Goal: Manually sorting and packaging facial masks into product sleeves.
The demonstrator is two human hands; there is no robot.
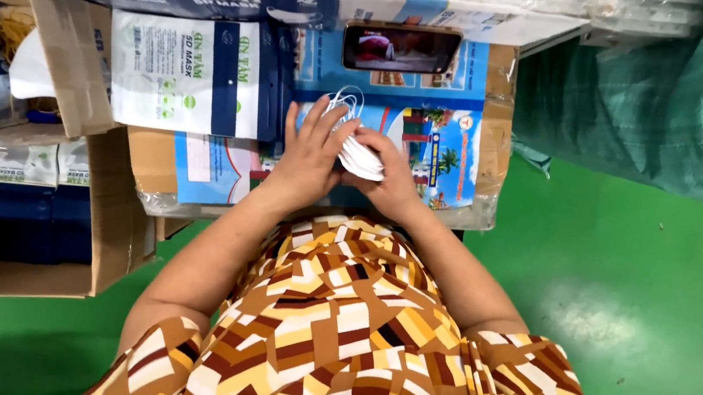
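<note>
both forearms reach forward and meet in front of the body. the left hand (pixel 312 145) has its fingers spread upward, and the right hand (pixel 389 175) is curled close beside it, touching.

Work surface: a flattened cardboard sheet (pixel 494 134) wrapped in clear film, set in front of the seated person. Its top face is covered by a blue printed poster (pixel 428 136) showing buildings and palm trees.

Items lying directly on the surface:
1. 1 phone (pixel 401 49), landscape, at the far edge, screen lit.
2. 1 white and blue mask packet (pixel 186 74), flat, at the left.

Floor (pixel 621 287): green, glossy. An open cardboard box (pixel 109 224) stands on it at the left, just beside the work surface.
</note>
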